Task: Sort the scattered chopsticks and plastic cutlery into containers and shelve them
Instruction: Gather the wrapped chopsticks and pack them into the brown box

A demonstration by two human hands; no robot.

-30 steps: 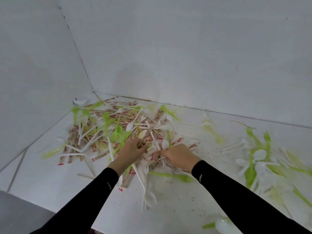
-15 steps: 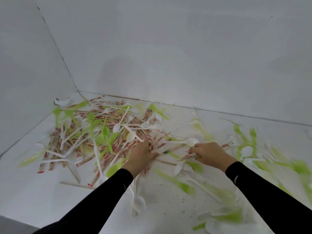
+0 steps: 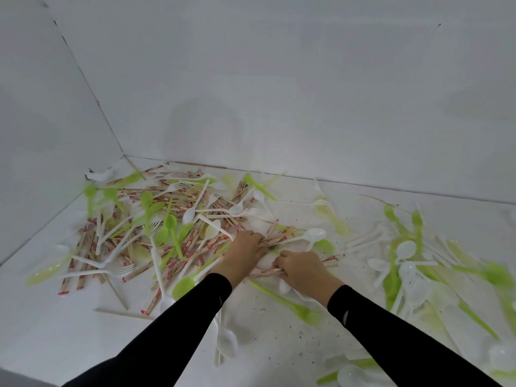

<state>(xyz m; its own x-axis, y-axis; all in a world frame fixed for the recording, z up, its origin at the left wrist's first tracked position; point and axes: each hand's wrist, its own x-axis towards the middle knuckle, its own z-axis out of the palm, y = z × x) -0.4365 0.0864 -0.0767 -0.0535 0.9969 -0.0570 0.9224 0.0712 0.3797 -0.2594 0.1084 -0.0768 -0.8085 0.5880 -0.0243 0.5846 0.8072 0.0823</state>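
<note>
A heap of paper-wrapped chopsticks (image 3: 178,247) mixed with white forks and green spoons covers the left of the white floor (image 3: 265,331). My left hand (image 3: 244,251) reaches into its right edge, fingers curled round a bundle of chopsticks (image 3: 275,238). My right hand (image 3: 303,268) grips the same bundle nearer me, fingers curled round the sticks. A white spoon (image 3: 314,235) lies just beyond my right hand. Both arms wear black sleeves.
White walls (image 3: 279,93) close the corner at the back and left. A second scatter of green and white plastic cutlery (image 3: 410,263) lies on the right. A green fork (image 3: 284,298) and a white spoon (image 3: 226,339) lie near my arms.
My right hand has come back left toward my left hand. Both hands now gather the chopsticks between them. The view has shifted slightly.
</note>
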